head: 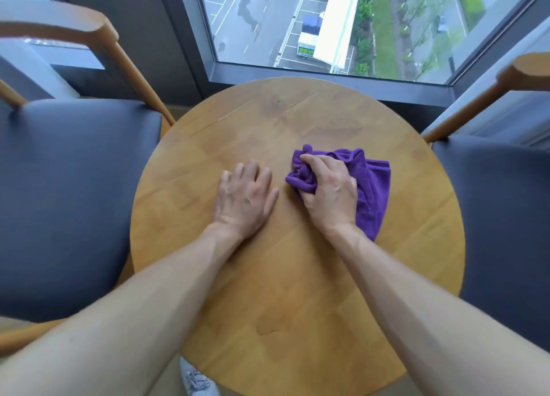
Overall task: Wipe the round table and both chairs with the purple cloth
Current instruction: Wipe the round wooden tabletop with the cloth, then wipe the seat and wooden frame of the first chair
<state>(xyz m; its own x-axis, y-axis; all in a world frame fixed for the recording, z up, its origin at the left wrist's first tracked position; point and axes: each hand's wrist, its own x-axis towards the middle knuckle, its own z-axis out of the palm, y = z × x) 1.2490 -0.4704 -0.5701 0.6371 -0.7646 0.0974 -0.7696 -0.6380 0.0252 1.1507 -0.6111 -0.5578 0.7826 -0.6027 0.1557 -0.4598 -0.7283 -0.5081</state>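
Note:
A round wooden table fills the middle of the view. On it, right of centre, lies the purple cloth, bunched at its left end. My right hand is closed on that bunched part and presses it to the tabletop. My left hand rests flat on the wood beside it, fingers spread, holding nothing. One chair with a dark padded seat stands to the left of the table, and the other chair stands to the right, both with light wooden frames.
A large window with a dark frame runs just behind the table's far edge, looking down on a street. A wooden backrest of the left chair rises at the upper left. A light shoe shows under the table's near edge.

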